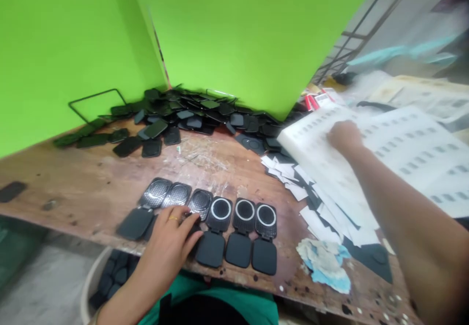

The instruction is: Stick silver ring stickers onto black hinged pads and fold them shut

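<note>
A row of hinged black cases lies opened on the wooden table (pixel 91 168). Three at the right, such as this case (pixel 244 210), show a white ring on the upper half; those at the left have a shiny, clear-looking cover (pixel 157 192) instead. My left hand (pixel 172 232) rests over the middle of the row, thumb and fingers apart, touching the third case (pixel 201 203) and hiding its lower part. My right hand (pixel 344 137), blurred, is on a white sheet (pixel 395 134) with rows of small grey marks. Its fingers look closed, but anything between them is hidden.
A heap of black flat pieces (pixel 190 110) lies along the green panel (pixel 238 32). White paper scraps (pixel 289 171) and a stained cloth (pixel 324 261) are at the right. Below the table's front edge stands a bucket (pixel 90 281) of black pieces. A thin wire frame (pixel 93 95) leans at left.
</note>
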`<state>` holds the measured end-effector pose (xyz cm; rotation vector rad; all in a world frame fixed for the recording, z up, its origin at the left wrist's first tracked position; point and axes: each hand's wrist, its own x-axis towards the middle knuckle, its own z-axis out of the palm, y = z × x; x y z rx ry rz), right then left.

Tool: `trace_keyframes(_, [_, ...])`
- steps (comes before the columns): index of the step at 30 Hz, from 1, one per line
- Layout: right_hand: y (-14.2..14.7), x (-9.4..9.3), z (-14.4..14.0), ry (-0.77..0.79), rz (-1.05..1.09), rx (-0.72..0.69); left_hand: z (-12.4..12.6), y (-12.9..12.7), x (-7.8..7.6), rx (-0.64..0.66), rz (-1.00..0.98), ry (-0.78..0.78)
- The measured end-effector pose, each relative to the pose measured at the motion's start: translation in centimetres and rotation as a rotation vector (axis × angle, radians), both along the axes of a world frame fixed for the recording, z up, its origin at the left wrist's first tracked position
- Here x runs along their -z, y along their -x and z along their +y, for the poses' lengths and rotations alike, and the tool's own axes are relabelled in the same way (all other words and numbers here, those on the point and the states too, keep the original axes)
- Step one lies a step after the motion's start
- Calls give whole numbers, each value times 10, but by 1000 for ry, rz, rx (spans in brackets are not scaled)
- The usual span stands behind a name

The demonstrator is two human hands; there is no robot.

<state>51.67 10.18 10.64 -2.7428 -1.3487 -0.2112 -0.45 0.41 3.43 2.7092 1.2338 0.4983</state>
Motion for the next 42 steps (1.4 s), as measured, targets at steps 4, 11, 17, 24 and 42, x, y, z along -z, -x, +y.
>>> trace_keyframes(4, [10,-14,-1,15,-50,80,-1,5,-5,-47,18,43])
trace_keyframes(11, [89,-44,-23,-210,-93,-99,-5,4,-11,-71,50,92])
trace_keyframes(17, [224,-13,-52,-266,659,-589,-7,3,-12,-83,103,105])
trace_keyframes(24, [311,35,-53,10,1284,-541,-8,3,-15,-88,141,87])
trace_keyframes(42, [328,70,-46,8,923,-796,-9,3,-14,-85,116,152])
